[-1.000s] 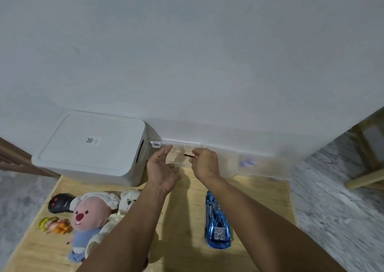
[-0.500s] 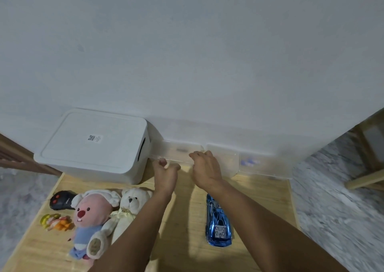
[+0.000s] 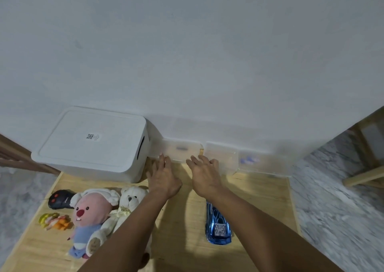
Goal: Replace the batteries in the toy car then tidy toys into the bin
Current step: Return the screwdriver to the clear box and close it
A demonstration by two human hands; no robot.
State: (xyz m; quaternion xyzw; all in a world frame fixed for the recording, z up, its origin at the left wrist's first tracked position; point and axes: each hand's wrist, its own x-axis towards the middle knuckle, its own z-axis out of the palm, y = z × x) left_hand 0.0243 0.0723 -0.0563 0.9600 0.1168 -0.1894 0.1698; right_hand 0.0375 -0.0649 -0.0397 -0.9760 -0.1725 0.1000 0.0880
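Hands reach to a clear plastic box (image 3: 180, 150) set against the wall: the left hand (image 3: 163, 178) and the right hand (image 3: 204, 174) both lie flat with straight fingers touching its front edge, holding nothing. Two more clear boxes (image 3: 221, 157) stand to its right, and a white lidded bin (image 3: 93, 145) to its left. On the wooden table (image 3: 182, 230) the blue toy car (image 3: 218, 226) lies under the right forearm; a pink plush (image 3: 89, 215), a white teddy bear (image 3: 124, 207) and a black remote (image 3: 60, 199) lie left.
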